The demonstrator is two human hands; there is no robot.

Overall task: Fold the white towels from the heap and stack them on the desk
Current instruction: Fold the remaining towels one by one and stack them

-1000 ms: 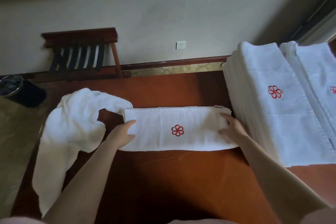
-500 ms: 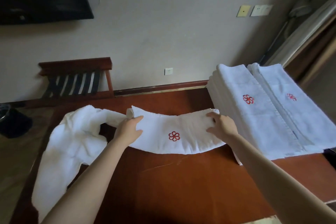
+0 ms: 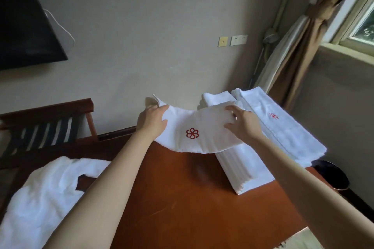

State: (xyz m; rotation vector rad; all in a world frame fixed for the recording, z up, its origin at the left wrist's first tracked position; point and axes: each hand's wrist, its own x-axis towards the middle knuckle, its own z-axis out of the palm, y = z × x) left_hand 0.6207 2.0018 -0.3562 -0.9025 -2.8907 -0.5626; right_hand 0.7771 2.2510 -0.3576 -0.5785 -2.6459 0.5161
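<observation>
My left hand [image 3: 151,121] grips the left end of the folded towel [image 3: 204,125], fingers curled over the top edge, and a loose corner of cloth sticks up just past my fingertips. My right hand [image 3: 244,123] holds the right end the same way, fingers bent down onto the cloth; I cannot see my thumb. Between my two hands the towel hangs clear of the counter [image 3: 182,198] and sags in the middle, with its red flower emblem [image 3: 192,133] facing up toward me.

The towel's right end lies over the far part of the nearer stack of folded towels [image 3: 242,170], which stands on the right side of the counter; I cannot tell whether it is touching the stack. Just beside that one, farther right, sits a second stack [image 3: 283,129], whose top towel shows the same red emblem.

On the counter's left side lies the heap [image 3: 46,194] of loose, crumpled white towel, well apart from the stacks, part of it running out past the near left edge.

Behind the counter on the left stands a dark wooden luggage rack [image 3: 44,127] with straps. A black screen [image 3: 24,26] hangs on the wall above it. Two wall plates [image 3: 238,40] sit farther right, then a tied-back brown curtain [image 3: 303,36] and a window [image 3: 362,26]. A dark round bin [image 3: 334,176] is on the floor beyond the stacks.
</observation>
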